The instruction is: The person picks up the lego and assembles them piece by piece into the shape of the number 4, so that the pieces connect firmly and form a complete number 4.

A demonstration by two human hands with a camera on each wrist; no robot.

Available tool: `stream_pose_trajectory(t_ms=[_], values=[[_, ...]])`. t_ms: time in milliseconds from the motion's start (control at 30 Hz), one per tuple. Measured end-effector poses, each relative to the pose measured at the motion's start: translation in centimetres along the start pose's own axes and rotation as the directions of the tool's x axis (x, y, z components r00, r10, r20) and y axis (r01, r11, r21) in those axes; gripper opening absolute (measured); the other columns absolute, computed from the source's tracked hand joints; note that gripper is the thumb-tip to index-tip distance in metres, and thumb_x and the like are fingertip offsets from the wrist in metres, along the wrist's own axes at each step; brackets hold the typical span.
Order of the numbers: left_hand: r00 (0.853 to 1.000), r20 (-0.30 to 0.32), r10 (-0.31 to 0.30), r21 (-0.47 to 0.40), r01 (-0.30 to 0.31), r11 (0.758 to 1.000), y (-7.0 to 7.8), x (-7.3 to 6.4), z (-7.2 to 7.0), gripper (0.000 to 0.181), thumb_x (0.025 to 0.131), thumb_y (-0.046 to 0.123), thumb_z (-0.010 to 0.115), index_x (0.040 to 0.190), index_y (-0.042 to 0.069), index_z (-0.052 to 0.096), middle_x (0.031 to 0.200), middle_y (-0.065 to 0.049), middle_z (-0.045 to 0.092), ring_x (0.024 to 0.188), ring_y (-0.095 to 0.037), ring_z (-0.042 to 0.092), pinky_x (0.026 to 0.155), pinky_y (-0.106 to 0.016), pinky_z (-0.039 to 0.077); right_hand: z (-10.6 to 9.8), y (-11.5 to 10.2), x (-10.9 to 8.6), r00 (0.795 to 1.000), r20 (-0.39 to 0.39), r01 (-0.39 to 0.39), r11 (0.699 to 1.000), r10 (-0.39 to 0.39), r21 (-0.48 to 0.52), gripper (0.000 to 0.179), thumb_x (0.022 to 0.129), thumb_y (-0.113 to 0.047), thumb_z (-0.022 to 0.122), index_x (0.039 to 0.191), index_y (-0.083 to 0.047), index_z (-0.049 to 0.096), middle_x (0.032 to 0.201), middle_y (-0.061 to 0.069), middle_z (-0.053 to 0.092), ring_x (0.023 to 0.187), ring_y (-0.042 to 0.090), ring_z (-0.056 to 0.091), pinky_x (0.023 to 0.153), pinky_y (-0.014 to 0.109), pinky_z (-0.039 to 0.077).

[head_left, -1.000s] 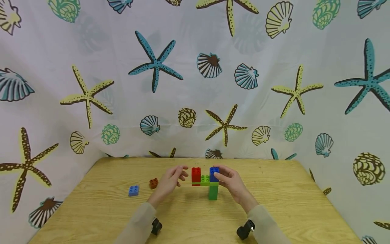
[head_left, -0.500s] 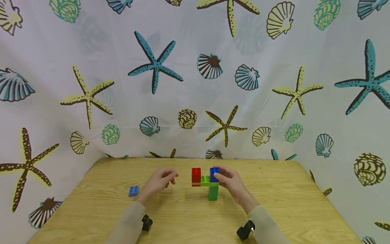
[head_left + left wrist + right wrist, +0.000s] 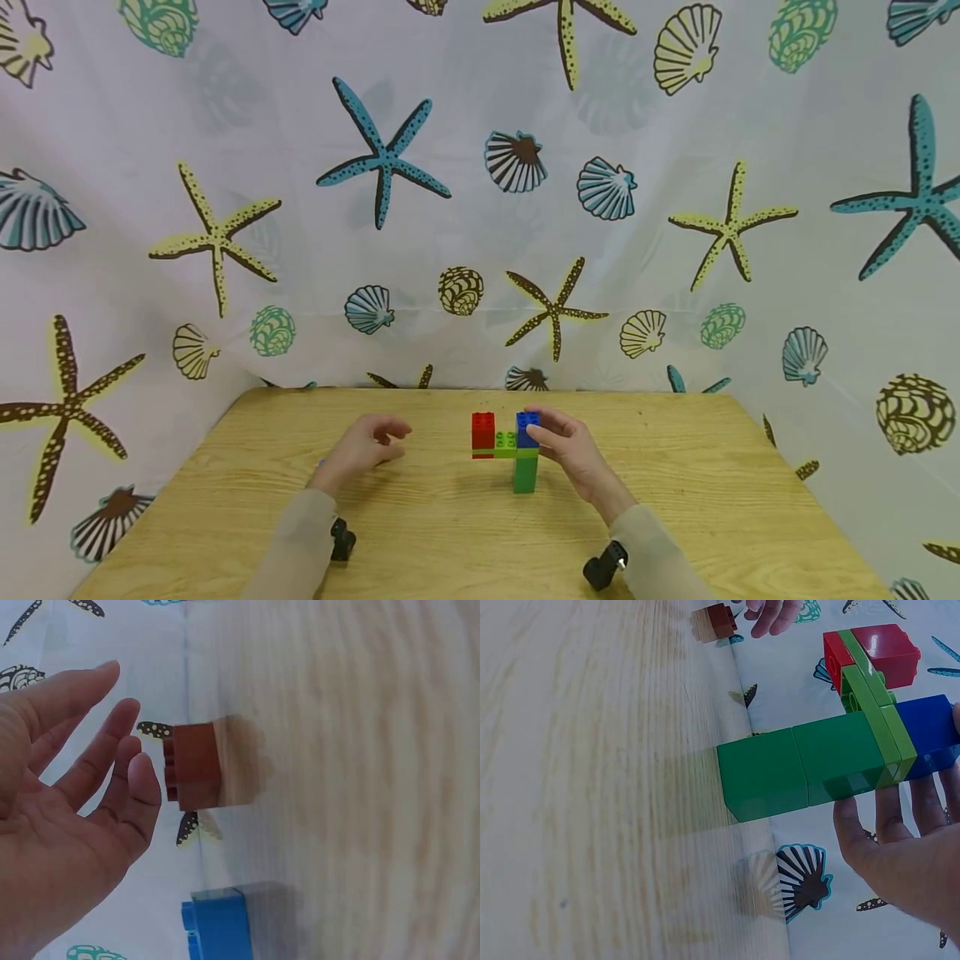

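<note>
While the right hand (image 3: 572, 450) pinches the blue brick (image 3: 527, 427), the left hand (image 3: 360, 450) hovers loosely open

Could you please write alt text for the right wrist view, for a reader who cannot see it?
The right hand holds the blue brick atop a green brick column standing on a wooden table. A red brick sits on a lime plate; beyond, a brown brick.

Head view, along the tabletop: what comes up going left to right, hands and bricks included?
Left hand → red brick → small light-green brick → blue brick, standing over the green column → right hand, its fingers against the blue brick.
</note>
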State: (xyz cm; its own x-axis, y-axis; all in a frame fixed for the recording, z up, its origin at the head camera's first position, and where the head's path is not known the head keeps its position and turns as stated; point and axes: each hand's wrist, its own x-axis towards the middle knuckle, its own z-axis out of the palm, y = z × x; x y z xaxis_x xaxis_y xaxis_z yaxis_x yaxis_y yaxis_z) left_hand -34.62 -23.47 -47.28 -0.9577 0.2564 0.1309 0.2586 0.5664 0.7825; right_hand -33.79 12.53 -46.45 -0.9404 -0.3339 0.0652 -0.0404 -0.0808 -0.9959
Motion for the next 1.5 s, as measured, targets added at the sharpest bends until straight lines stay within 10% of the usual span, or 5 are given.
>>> stream_pose_trajectory(t_ms=[767,1500], values=[[0.992,0.063,-0.112,-0.001,0.112,0.994,-1.1,-0.1,0.0,0.047,0.076,-0.019,0.055,0.121,-0.006,0.061,0.096,-0.021,0.064,0.079,-0.023,0.058,0.062,-0.031,0.044,0.0,0.0,-0.1,1.000,-0.002,-0.005,1.000,0.005,0.012,0.053,0.093,-0.029,0.068,0.140,-0.009,0.053,0.136,0.011,0.056,0.115,0.019,0.059,0.103,0.040,0.046],[0.985,0.051,-0.165,-0.028,0.166,0.986,-0.6,0.0,0.6,0.042,0.082,-0.006,0.067,0.124,-0.007,0.059,0.099,-0.017,0.066,0.079,-0.019,0.060,0.066,-0.034,0.050,-0.4,0.1,0.2,1.000,0.015,0.003,1.000,-0.003,-0.002,0.052,0.094,-0.030,0.066,0.141,-0.011,0.053,0.138,0.012,0.056,0.115,0.018,0.060,0.100,0.036,0.049]])
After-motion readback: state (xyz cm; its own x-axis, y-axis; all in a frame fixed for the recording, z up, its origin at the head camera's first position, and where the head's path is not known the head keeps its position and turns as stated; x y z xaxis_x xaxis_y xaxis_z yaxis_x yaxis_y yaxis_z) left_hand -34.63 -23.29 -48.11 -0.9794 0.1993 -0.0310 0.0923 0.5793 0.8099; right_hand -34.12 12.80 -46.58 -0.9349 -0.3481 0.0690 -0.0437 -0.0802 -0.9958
